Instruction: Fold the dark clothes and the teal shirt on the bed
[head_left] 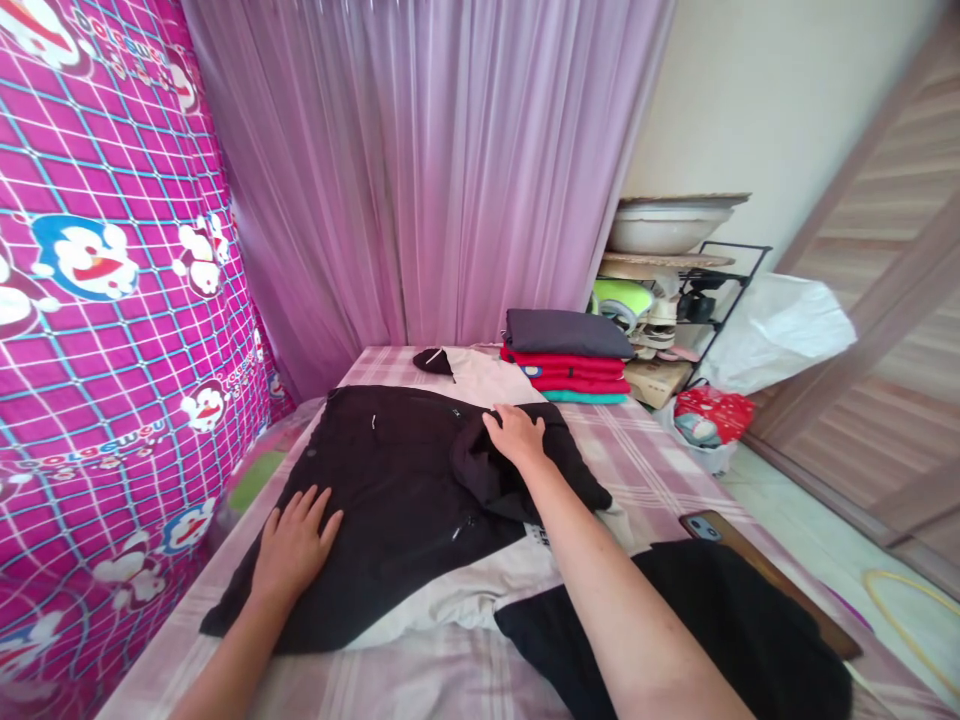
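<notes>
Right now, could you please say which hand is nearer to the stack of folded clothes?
Right: the right hand is on the black garment, just short of the stack; the left hand is on the garment's left part, farther away.

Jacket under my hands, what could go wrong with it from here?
The dark cloth bunched by your right hand might leave creases in the jacket.

Its cream sleeve seems to touch the folded stack, so a tug could shift that.

The phone lies near the edge beside another black garment; moving that garment might knock it off.
</notes>
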